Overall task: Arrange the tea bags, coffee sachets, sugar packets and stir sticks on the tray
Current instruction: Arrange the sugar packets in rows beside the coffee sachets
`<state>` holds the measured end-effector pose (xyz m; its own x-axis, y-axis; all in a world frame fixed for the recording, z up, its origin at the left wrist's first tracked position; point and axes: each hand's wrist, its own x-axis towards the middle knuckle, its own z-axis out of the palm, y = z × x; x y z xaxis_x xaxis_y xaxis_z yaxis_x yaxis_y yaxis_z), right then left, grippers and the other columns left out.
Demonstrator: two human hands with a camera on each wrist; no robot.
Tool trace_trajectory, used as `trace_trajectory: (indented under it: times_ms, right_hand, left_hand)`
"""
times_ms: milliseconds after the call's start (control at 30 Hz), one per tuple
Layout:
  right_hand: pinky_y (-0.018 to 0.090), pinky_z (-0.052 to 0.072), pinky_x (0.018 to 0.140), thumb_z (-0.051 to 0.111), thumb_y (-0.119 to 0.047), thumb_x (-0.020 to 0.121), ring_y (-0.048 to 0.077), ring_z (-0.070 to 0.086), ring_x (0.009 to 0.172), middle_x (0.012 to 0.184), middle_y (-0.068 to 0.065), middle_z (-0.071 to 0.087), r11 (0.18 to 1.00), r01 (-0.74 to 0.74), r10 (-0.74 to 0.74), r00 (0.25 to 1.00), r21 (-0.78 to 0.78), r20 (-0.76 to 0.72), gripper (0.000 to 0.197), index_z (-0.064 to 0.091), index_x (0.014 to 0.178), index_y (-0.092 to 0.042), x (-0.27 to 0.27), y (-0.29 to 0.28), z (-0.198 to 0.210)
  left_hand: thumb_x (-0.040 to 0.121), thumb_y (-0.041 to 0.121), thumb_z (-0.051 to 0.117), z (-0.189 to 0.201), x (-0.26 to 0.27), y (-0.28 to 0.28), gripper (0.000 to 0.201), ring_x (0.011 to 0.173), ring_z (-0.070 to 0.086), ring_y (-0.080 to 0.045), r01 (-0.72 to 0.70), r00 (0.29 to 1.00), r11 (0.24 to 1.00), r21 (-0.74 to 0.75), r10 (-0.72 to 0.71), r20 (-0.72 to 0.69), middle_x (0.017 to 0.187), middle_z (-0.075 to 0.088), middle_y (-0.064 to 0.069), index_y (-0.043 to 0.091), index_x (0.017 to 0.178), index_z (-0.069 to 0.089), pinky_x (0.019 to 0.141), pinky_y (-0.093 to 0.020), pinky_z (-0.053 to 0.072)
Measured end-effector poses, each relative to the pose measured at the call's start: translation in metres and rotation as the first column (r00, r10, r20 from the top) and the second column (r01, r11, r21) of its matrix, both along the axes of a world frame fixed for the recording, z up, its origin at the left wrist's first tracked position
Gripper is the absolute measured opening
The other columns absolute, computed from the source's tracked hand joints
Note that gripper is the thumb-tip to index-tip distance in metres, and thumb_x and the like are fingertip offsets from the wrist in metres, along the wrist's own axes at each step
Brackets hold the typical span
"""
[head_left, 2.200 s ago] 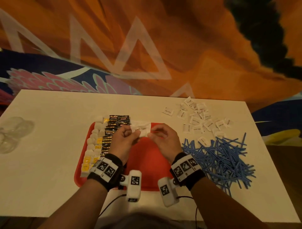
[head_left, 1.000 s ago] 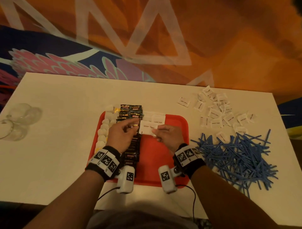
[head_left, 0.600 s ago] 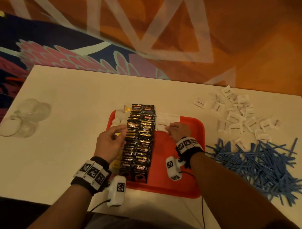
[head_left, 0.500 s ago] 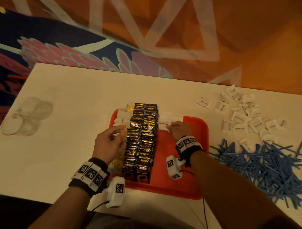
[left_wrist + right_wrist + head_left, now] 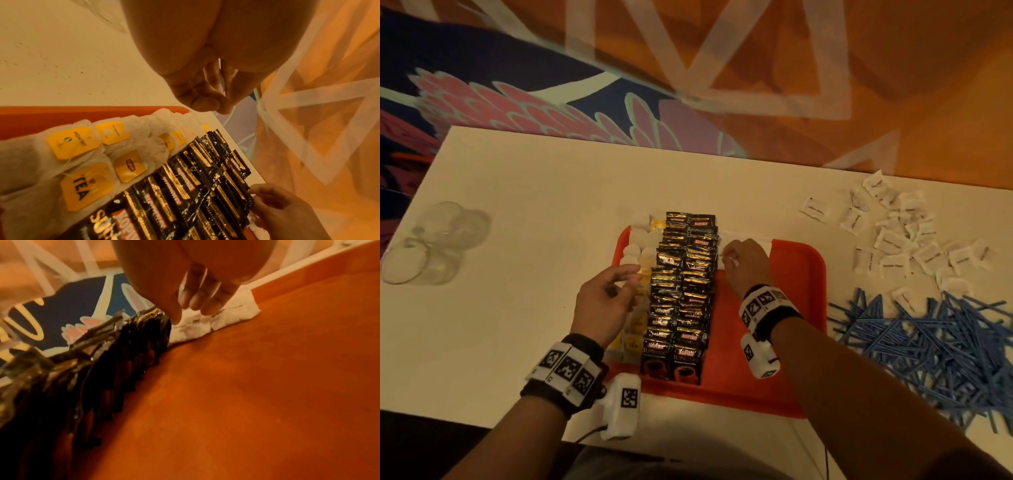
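A red tray holds a row of tea bags with yellow tags on its left. Beside them lie two columns of black coffee sachets. White sugar packets lie along the tray's far edge. My right hand is curled over these sugar packets, right beside the coffee sachets, its fingertips and thumb pinching one. My left hand hovers over the tea bags with loosely curled fingers and holds nothing.
Several loose sugar packets lie on the white table to the right of the tray. A heap of blue stir sticks lies nearer, at the right. Clear plastic cups lie at the far left.
Both hands held one sugar packet above the tray. My left hand let go and drew back left over the tea bags. My right hand brought the packet down to the tray's far edge.
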<state>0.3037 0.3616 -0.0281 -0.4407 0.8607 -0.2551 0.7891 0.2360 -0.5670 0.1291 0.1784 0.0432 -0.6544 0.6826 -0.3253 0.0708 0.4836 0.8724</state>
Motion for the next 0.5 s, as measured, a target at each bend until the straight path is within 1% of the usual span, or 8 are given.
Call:
trace_trajectory:
  times_ms: [67, 133, 200, 300, 333, 400, 467, 500]
  right_hand:
    - [0.033, 0.045, 0.088, 0.059, -0.011, 0.092, 0.022, 0.050, 0.107, 0.107, 0.006, 0.057, 0.998, -0.055, 0.055, 0.998, -0.010, 0.023, 0.016, 0.069, 0.104, -0.017, -0.002, -0.001, -0.002]
    - [0.035, 0.046, 0.088, 0.059, -0.010, 0.091, 0.024, 0.050, 0.109, 0.109, 0.007, 0.058, 0.998, -0.065, 0.066, 0.997, -0.021, 0.043, 0.021, 0.071, 0.106, -0.018, -0.001, -0.002, -0.002]
    - [0.033, 0.043, 0.088, 0.060, -0.010, 0.091, 0.024, 0.053, 0.108, 0.109, 0.008, 0.059, 0.999, -0.042, 0.043, 0.999, -0.024, 0.020, 0.022, 0.071, 0.108, -0.016, 0.001, -0.002, 0.000]
    - [0.023, 0.038, 0.085, 0.060, -0.014, 0.093, 0.022, 0.057, 0.105, 0.109, 0.007, 0.061, 1.000, 0.000, 0.000, 1.000, -0.009, -0.006, 0.020, 0.070, 0.110, -0.015, 0.011, -0.004, 0.009]
    - [0.023, 0.038, 0.083, 0.060, -0.016, 0.093, 0.021, 0.058, 0.103, 0.109, 0.005, 0.062, 1.000, 0.021, -0.021, 1.000, -0.016, -0.006, 0.019, 0.070, 0.109, -0.016, 0.018, -0.005, 0.013]
    - [0.025, 0.046, 0.083, 0.058, -0.020, 0.094, 0.017, 0.061, 0.097, 0.106, 0.002, 0.066, 0.994, 0.094, -0.095, 0.995, -0.051, -0.020, 0.017, 0.069, 0.106, -0.018, 0.036, -0.008, 0.023]
    - [0.029, 0.053, 0.081, 0.057, -0.022, 0.094, 0.013, 0.063, 0.088, 0.099, -0.001, 0.068, 0.981, 0.175, -0.179, 0.983, -0.085, -0.045, 0.015, 0.068, 0.103, -0.020, 0.062, -0.011, 0.032]
    - [0.029, 0.054, 0.080, 0.058, -0.023, 0.093, 0.013, 0.063, 0.086, 0.096, -0.002, 0.069, 0.975, 0.203, -0.208, 0.977, -0.088, -0.051, 0.013, 0.068, 0.102, -0.020, 0.077, -0.013, 0.036]
  left_hand:
    - [0.094, 0.010, 0.065, 0.001, -0.001, -0.002, 0.020, 0.064, 0.064, -0.005, 0.009, 1.000, 1.000, 0.005, -0.009, -0.006, 0.094, 0.072, 0.002, 0.027, 0.103, 0.072, 0.061, -0.021, 0.051]
    - [0.095, 0.013, 0.065, 0.002, -0.002, -0.005, 0.018, 0.070, 0.066, -0.013, 0.025, 0.999, 1.000, 0.003, -0.025, -0.026, 0.097, 0.072, 0.002, 0.028, 0.103, 0.072, 0.064, -0.026, 0.052]
    - [0.095, 0.015, 0.065, 0.003, -0.004, -0.006, 0.017, 0.075, 0.066, -0.019, 0.036, 0.999, 0.999, 0.002, -0.036, -0.035, 0.099, 0.072, 0.002, 0.029, 0.104, 0.071, 0.067, -0.029, 0.053]
    - [0.096, 0.014, 0.064, 0.006, 0.001, 0.001, 0.021, 0.074, 0.065, -0.019, 0.051, 0.998, 0.999, 0.005, -0.051, -0.040, 0.097, 0.070, 0.003, 0.033, 0.100, 0.070, 0.067, -0.030, 0.052]
    - [0.096, 0.014, 0.063, 0.008, 0.006, 0.005, 0.023, 0.075, 0.064, -0.018, 0.067, 0.997, 0.998, 0.003, -0.067, -0.044, 0.097, 0.070, 0.004, 0.035, 0.098, 0.069, 0.067, -0.028, 0.051]
    - [0.096, 0.014, 0.062, 0.010, 0.020, 0.020, 0.024, 0.079, 0.064, -0.017, 0.119, 0.992, 0.993, -0.002, -0.119, -0.035, 0.099, 0.069, 0.005, 0.037, 0.097, 0.069, 0.069, -0.026, 0.051]
    - [0.097, 0.017, 0.061, 0.012, 0.041, 0.038, 0.021, 0.078, 0.067, -0.015, 0.195, 0.980, 0.981, -0.020, -0.195, -0.034, 0.100, 0.069, 0.006, 0.036, 0.102, 0.069, 0.073, -0.028, 0.054]
    - [0.097, 0.018, 0.061, 0.012, 0.053, 0.049, 0.020, 0.076, 0.067, -0.015, 0.239, 0.969, 0.971, -0.024, -0.240, -0.051, 0.099, 0.070, 0.006, 0.035, 0.105, 0.068, 0.073, -0.030, 0.054]
